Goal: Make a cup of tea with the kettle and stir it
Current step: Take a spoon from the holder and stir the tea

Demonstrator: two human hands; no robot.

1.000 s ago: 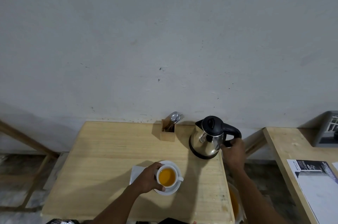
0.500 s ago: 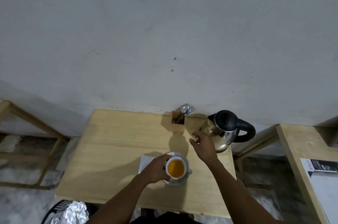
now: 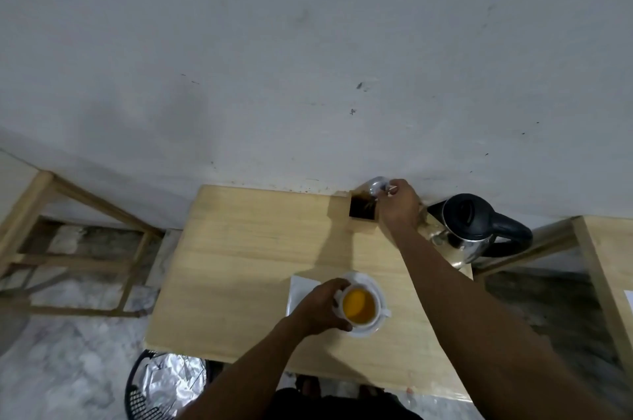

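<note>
wall (image 3: 308,42): grey-white plaster, scuffed, behind everything.
wooden table (image 3: 246,269): pale top, back edge against the wall.
second table (image 3: 609,265): same wood, to the right, only partly in view.
wooden frame (image 3: 78,241): on the floor to the left.
black basket (image 3: 164,385): beside the table's near edge, lined with silver foil.
kettle (image 3: 469,231): steel body, black lid and handle, upright at the table's back right corner.
right hand (image 3: 399,207): at the cutlery holder, fingers pinched on the spoon's top.
left hand (image 3: 322,306): wrapped round the cup's left side, holding it.
napkin (image 3: 301,289): white, under the saucer's left side.
saucer (image 3: 368,282): white, near the table's front.
cup (image 3: 359,308): white, on the saucer, holding amber tea.
cutlery holder (image 3: 361,210): small wooden box, just left of the kettle.
spoon (image 3: 376,186): metal, standing in the holder.
</note>
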